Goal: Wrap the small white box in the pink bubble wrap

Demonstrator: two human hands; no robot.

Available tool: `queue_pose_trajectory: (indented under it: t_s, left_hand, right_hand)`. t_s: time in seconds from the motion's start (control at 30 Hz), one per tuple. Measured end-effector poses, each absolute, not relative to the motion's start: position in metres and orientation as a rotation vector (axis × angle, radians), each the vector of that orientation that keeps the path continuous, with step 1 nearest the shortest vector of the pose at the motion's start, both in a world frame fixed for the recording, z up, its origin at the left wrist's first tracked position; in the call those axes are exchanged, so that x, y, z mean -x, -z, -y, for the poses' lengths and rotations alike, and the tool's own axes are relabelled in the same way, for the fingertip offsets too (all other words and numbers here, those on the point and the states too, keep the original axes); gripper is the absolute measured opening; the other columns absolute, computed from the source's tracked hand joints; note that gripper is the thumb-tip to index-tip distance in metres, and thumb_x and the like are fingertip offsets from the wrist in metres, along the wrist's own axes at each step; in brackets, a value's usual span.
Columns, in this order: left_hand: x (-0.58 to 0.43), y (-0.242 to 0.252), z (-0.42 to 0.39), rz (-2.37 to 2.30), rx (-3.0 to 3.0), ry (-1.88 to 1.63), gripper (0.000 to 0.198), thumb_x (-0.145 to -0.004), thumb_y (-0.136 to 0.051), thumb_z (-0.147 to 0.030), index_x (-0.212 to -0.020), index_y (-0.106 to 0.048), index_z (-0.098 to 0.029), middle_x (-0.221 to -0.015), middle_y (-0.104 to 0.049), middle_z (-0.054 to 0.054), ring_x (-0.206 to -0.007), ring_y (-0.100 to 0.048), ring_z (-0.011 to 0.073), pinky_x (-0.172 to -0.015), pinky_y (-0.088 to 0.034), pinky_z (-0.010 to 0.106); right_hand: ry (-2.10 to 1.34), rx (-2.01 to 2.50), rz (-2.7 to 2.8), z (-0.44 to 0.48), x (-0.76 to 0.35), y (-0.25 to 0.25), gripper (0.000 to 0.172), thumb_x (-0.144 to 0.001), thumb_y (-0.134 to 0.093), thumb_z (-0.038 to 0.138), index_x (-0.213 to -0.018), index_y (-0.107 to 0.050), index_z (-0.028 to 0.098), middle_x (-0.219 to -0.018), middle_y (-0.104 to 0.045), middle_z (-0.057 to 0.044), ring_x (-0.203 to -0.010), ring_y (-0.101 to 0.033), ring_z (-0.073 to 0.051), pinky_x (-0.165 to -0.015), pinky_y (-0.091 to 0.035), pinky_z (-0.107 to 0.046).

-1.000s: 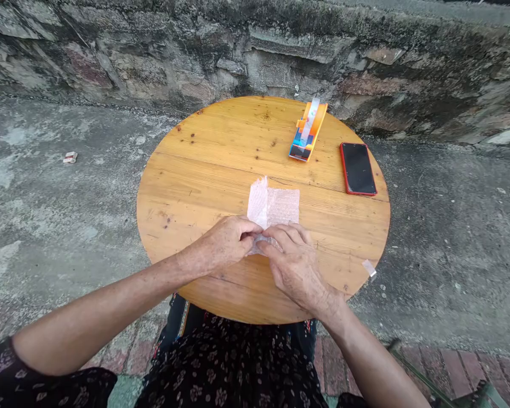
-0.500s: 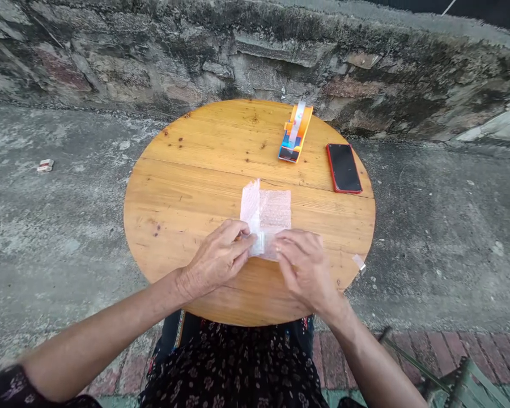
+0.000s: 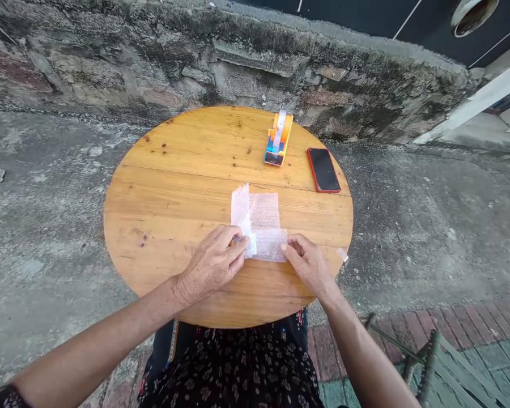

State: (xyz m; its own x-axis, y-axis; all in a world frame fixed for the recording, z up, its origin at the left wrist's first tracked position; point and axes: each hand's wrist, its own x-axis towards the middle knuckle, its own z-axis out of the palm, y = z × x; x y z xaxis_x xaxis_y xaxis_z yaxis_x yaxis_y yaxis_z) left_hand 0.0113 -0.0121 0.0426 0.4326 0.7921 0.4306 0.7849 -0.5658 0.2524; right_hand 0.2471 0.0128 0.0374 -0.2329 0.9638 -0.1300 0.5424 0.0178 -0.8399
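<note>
A sheet of pinkish, see-through bubble wrap point(image 3: 265, 211) lies partly folded on the round wooden table point(image 3: 165, 198). One flap stands up at its left, and the front part is folded over. A small pale, clear-looking item point(image 3: 251, 245) shows at the left end of the fold; its kind is unclear. My left hand point(image 3: 215, 256) is closed on this left end, thumb and fingers pinched together. At the opposite end, my right hand point(image 3: 309, 263) pinches the right edge of the folded wrap between thumb and fingers.
An orange and blue tape dispenser point(image 3: 285, 135) stands at the table's back. A red-edged phone point(image 3: 324, 171) lies to its right. A short strip of tape point(image 3: 342, 254) hangs at the right edge. Beyond is a stone wall point(image 3: 153, 62); a green chair point(image 3: 427, 362) is at lower right.
My right hand has moved from over the front fold to its right edge, uncovering the folded wrap. My left hand keeps its hold. The camera view has shifted to the right.
</note>
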Motion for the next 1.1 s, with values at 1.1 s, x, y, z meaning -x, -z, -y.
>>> queue_pose_trajectory:
  t_s: [1.1]
  left_hand:
    - [-0.022, -0.047, 0.017, -1.528, -2.703, -0.685, 0.017, -0.085, -0.047, -0.009, -0.093, -0.062, -0.012, -0.091, -0.056, 0.011, -0.084, -0.049, 0.0242, -0.073, -0.047, 0.038]
  right_hand:
    - [-1.204, 1.796, 1.511, -0.002, -0.232, -0.036, 0.026, -0.076, -0.063, 0.044, -0.079, -0.06, 0.019, -0.053, -0.056, 0.004, -0.042, -0.045, -0.01, -0.041, -0.034, -0.023]
